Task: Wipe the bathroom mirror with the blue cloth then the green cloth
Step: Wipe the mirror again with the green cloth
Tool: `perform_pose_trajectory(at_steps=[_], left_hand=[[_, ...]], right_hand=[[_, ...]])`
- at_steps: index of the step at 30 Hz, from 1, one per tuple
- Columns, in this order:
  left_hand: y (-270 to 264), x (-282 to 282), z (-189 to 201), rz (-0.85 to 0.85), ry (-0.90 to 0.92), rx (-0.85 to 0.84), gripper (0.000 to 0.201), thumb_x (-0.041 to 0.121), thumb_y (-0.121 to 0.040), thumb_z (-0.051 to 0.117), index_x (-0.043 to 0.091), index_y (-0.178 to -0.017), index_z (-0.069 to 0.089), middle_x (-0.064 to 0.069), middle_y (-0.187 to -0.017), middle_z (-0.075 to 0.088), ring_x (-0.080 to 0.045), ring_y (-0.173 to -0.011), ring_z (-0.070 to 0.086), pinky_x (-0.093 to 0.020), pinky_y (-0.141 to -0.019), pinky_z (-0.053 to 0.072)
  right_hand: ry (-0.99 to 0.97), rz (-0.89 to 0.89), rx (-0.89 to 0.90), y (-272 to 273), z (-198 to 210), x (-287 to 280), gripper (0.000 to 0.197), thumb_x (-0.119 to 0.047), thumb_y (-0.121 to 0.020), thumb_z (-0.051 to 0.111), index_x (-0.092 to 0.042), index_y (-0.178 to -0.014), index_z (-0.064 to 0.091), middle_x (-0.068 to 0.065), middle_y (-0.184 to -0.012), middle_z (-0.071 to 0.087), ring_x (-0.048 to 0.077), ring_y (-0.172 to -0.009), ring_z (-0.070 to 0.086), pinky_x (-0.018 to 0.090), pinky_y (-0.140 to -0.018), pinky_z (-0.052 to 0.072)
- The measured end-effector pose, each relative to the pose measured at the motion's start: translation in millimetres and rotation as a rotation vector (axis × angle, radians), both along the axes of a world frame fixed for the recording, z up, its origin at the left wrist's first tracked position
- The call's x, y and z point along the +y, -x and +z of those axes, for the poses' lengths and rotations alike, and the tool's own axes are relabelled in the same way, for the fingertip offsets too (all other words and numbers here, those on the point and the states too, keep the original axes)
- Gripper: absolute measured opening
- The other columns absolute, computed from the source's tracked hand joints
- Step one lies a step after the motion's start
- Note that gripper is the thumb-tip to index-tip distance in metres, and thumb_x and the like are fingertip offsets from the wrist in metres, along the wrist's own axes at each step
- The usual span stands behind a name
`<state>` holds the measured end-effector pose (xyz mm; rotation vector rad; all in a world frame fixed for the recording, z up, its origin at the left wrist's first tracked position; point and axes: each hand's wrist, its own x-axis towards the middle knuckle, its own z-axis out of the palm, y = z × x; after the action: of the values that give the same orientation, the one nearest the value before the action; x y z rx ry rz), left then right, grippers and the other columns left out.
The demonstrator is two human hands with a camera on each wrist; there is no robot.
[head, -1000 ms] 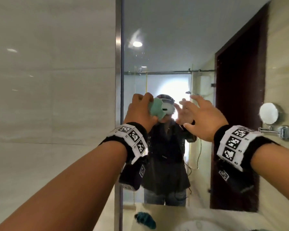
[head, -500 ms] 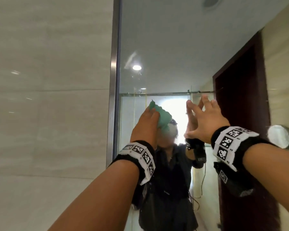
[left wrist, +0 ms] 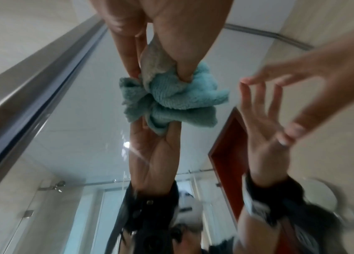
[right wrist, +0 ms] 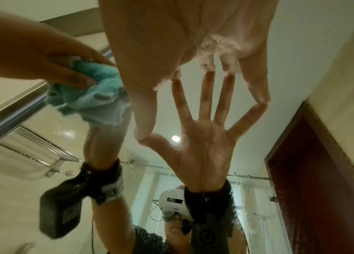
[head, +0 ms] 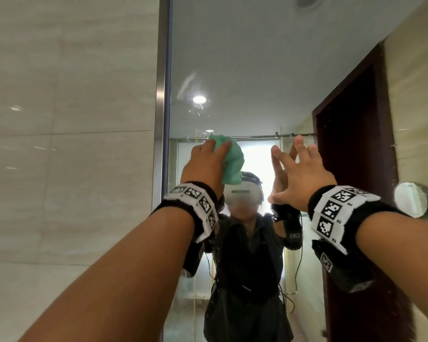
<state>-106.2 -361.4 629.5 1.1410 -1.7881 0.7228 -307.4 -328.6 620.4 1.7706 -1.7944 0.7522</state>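
Observation:
The bathroom mirror (head: 245,70) fills the middle of the head view. My left hand (head: 205,166) grips a bunched green cloth (head: 232,164) and presses it against the glass near the mirror's left edge, at about head height. In the left wrist view the thumb and fingers (left wrist: 182,56) pinch the green cloth (left wrist: 178,96) right at its reflection. My right hand (head: 299,174) is spread open just right of the cloth and holds nothing. Its fingertips (right wrist: 260,96) touch the glass and meet their reflection. The blue cloth is out of view.
A steel frame strip (head: 162,95) bounds the mirror on the left, beside a beige tiled wall (head: 59,144). A round magnifying mirror (head: 410,202) sticks out from the right wall. The glass reflects a dark red door (head: 351,169) and a person wearing a headset.
Both hands have moved up the mirror, the left one carrying the green cloth higher. The view has tilted up, so the counter and the blue cloth on it have dropped out of view.

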Motion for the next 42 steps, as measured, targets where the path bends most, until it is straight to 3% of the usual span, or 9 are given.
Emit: perform_pose_trajectory(at_steps=[3,9,11,14,17,22,29,37,42], left_hand=[[4,0,12,-0.004,0.046,0.033,0.051,0.012,-0.085,0.061,0.021,-0.132,0.044,-0.007,-0.138,0.042,-0.029,-0.122,0.040,-0.038,-0.094,0.044],[5,-9,-36,0.080,0.001,-0.241,0.063,0.023,-0.094,0.054,0.026,-0.148,0.022,-0.005,-0.159,0.004,-0.027,-0.145,0.003,-0.037,-0.117,0.006],[-2,-7,-39,0.074,-0.027,-0.275,0.066,0.026,-0.093,0.055,0.028,-0.149,0.018,-0.002,-0.159,0.001,-0.026,-0.145,-0.001,-0.041,-0.117,0.009],[-10,1,-30,0.129,-0.021,-0.360,0.072,0.027,-0.089,0.061,0.029,-0.148,0.020,-0.002,-0.158,0.006,-0.027,-0.143,0.006,-0.042,-0.110,0.030],[-20,3,-2,0.186,-0.027,-0.210,0.074,0.022,-0.083,0.067,0.027,-0.145,0.026,-0.005,-0.151,0.018,-0.030,-0.137,0.018,-0.041,-0.102,0.040],[-16,-1,25,0.209,-0.006,0.070,0.052,0.017,-0.091,0.056,0.021,-0.139,0.037,-0.009,-0.138,0.036,-0.032,-0.123,0.037,-0.037,-0.094,0.043],[-3,-4,-20,0.067,0.037,-0.304,0.067,0.022,-0.086,0.064,0.029,-0.144,0.031,0.001,-0.154,0.022,-0.026,-0.138,0.021,-0.039,-0.108,0.034],[-18,-7,72,0.128,0.056,0.126,0.030,0.009,-0.094,0.047,0.009,-0.122,0.057,-0.015,-0.124,0.056,-0.031,-0.113,0.053,-0.035,-0.095,0.040],[30,-11,50,-0.002,0.163,-0.132,0.045,0.009,-0.091,0.054,0.019,-0.135,0.048,-0.008,-0.142,0.042,-0.028,-0.132,0.035,-0.036,-0.109,0.030]], right_hand=[[0.005,0.005,0.002,1,0,-1,0.117,-0.057,-0.064,0.075,-0.044,-0.142,-0.010,-0.001,-0.152,-0.028,0.031,-0.141,-0.018,0.060,-0.104,0.031],[-0.006,-0.002,-0.010,-2,1,3,0.115,-0.055,-0.066,0.075,-0.043,-0.143,-0.010,0.000,-0.153,-0.026,0.031,-0.141,-0.016,0.060,-0.104,0.031],[-0.008,-0.001,-0.015,-2,0,3,0.116,-0.055,-0.065,0.075,-0.043,-0.143,-0.009,-0.001,-0.152,-0.026,0.030,-0.141,-0.016,0.062,-0.104,0.030],[-0.006,0.001,-0.020,-2,0,3,0.116,-0.054,-0.065,0.076,-0.043,-0.143,-0.009,-0.002,-0.152,-0.027,0.030,-0.141,-0.017,0.062,-0.104,0.030],[-0.008,0.001,-0.015,-1,0,3,0.115,-0.054,-0.066,0.075,-0.044,-0.143,-0.009,-0.001,-0.152,-0.027,0.030,-0.141,-0.017,0.060,-0.104,0.032],[0.030,-0.003,-0.005,0,-1,1,0.115,-0.057,-0.063,0.076,-0.045,-0.142,-0.007,-0.003,-0.153,-0.024,0.029,-0.142,-0.015,0.056,-0.102,0.034],[0.029,-0.017,-0.009,-3,-1,4,0.113,-0.055,-0.065,0.075,-0.044,-0.143,-0.006,-0.002,-0.153,-0.023,0.029,-0.142,-0.015,0.055,-0.102,0.033],[-0.016,0.000,-0.014,-3,-1,6,0.113,-0.052,-0.068,0.075,-0.043,-0.143,-0.009,-0.002,-0.151,-0.030,0.029,-0.141,-0.018,0.056,-0.106,0.032],[-0.005,0.003,-0.007,-2,0,5,0.113,-0.053,-0.068,0.074,-0.043,-0.144,-0.009,-0.001,-0.152,-0.028,0.029,-0.142,-0.017,0.057,-0.106,0.031]])
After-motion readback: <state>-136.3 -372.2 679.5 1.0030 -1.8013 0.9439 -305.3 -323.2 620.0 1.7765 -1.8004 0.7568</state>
